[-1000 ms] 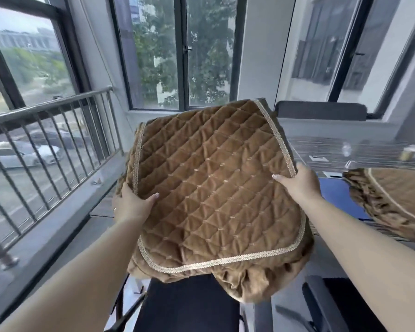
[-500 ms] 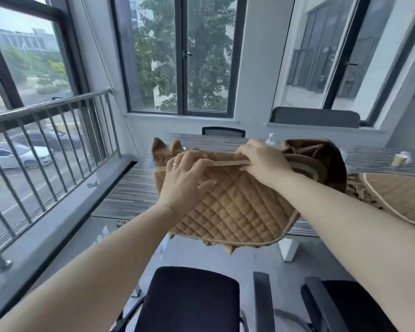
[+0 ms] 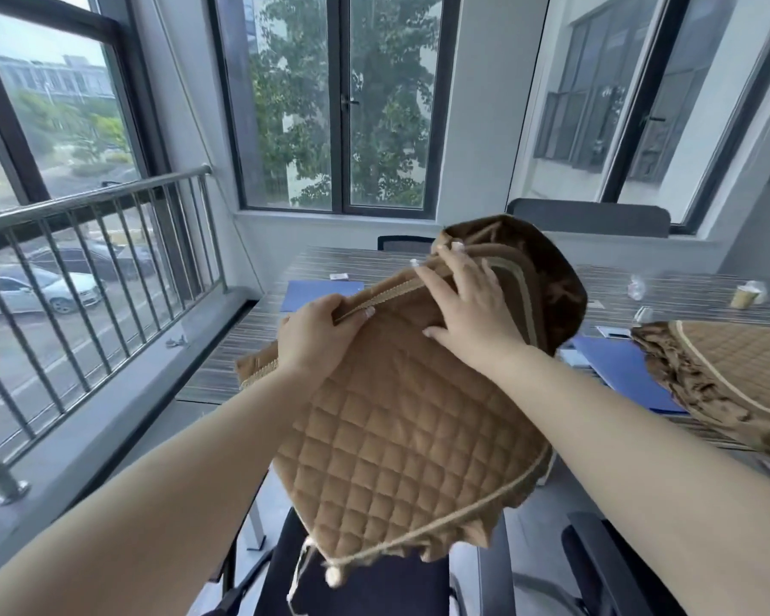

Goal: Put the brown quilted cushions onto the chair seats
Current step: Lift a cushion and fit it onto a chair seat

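A brown quilted cushion (image 3: 401, 442) with beige piping hangs in the air, tilted, above a black chair (image 3: 374, 584) at the bottom of the view. My left hand (image 3: 316, 340) grips its upper piped edge. My right hand (image 3: 467, 304) holds the same edge further right, where the dark frilled skirt folds over. A thin tie string dangles from the cushion's lower corner. A second brown quilted cushion (image 3: 730, 375) lies on the table at the right.
A striped grey table (image 3: 330, 264) carries blue folders (image 3: 627, 371), a paper cup (image 3: 745, 296) and small items. A second black chair (image 3: 605, 566) stands at the lower right, another beyond the table. A metal railing (image 3: 85, 242) runs along the left windows.
The cushion has swung down and tilted toward me, its lower edge now over the black chair. My hands have spread slightly apart along the upper edge.
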`<action>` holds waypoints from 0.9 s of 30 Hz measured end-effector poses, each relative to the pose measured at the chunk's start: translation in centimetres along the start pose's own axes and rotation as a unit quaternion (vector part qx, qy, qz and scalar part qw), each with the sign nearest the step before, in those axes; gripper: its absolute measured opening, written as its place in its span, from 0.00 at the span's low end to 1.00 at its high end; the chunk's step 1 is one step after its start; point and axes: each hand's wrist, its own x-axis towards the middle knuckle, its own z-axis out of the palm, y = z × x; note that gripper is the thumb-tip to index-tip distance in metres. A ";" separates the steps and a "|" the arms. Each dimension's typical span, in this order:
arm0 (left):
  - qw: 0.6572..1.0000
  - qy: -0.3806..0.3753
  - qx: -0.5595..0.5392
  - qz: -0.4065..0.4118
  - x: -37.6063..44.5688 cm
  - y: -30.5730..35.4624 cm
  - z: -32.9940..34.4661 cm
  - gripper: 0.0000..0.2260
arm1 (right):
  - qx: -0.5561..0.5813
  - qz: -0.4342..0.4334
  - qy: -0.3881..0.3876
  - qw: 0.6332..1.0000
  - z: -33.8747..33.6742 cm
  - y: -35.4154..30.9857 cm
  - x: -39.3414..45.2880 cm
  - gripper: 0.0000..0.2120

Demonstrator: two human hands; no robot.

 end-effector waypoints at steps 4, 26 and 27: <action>0.965 -0.012 -0.239 -0.110 -0.1 -1.4 -1.1 0.19 | 0.006 0.149 -0.072 0.986 2.4 1.7 -3.2 0.50; 0.814 0.047 -0.524 -0.247 -0.7 -6.3 -4.1 0.10 | 0.419 0.595 -0.050 0.684 10.2 2.3 -11.9 0.43; 0.821 0.059 -0.503 -0.265 -1.1 -7.6 -3.7 0.12 | 0.414 0.595 -0.042 0.688 10.2 2.0 -12.2 0.40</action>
